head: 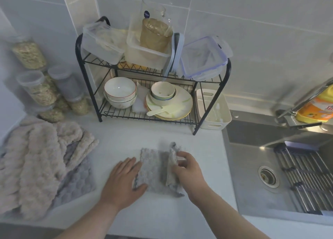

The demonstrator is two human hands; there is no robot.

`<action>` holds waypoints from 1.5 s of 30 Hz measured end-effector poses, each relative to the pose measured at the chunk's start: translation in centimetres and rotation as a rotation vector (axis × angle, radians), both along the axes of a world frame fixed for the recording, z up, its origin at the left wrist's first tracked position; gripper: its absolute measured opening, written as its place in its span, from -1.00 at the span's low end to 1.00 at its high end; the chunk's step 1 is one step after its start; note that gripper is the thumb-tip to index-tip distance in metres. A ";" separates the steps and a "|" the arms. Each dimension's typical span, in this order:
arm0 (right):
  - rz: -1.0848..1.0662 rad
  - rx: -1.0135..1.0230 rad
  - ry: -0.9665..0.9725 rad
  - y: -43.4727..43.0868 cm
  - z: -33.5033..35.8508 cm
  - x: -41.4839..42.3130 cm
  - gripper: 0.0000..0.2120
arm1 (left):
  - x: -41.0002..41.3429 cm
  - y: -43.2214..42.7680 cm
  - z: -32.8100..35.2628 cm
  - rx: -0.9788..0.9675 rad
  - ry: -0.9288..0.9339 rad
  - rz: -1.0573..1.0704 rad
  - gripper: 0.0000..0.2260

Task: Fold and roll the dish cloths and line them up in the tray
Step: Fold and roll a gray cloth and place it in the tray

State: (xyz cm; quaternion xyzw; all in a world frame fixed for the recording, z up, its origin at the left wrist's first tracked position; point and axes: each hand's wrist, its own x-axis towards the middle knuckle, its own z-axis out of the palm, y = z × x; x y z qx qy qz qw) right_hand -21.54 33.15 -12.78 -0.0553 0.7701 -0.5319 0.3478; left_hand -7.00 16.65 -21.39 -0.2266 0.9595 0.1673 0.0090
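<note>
Counter point(126, 136): grey cloth point(151, 168) flat under straight left fingers point(130, 163); right fingers point(182, 155) pinch raised edge.

Looking at a home kitchen. Seeing a steel sink point(249, 154) with tap point(304, 101) beside a white counter point(126, 136), a black dish rack point(226, 80) holding bowls point(119, 89) and plates point(180, 102), grain jars point(41, 92) against tiled wall point(252, 31).
</note>
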 end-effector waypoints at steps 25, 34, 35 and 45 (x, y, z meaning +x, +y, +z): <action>0.642 0.570 0.823 0.0 -5.0 -0.4 -0.59 | 0.8 -0.5 0.0 0.073 0.186 -0.138 -0.41; 0.493 0.512 0.600 0.2 -4.7 -0.1 -0.35 | 0.5 -1.0 -0.6 0.074 0.151 -0.029 -0.48; 0.414 0.540 0.550 0.2 -4.6 0.1 -0.32 | 0.4 -1.0 -0.6 0.074 0.151 -0.024 -0.49; 0.092 0.332 0.128 -1.2 -1.5 2.4 -0.84 | 0.1 -1.0 -0.7 0.068 0.198 0.033 -0.49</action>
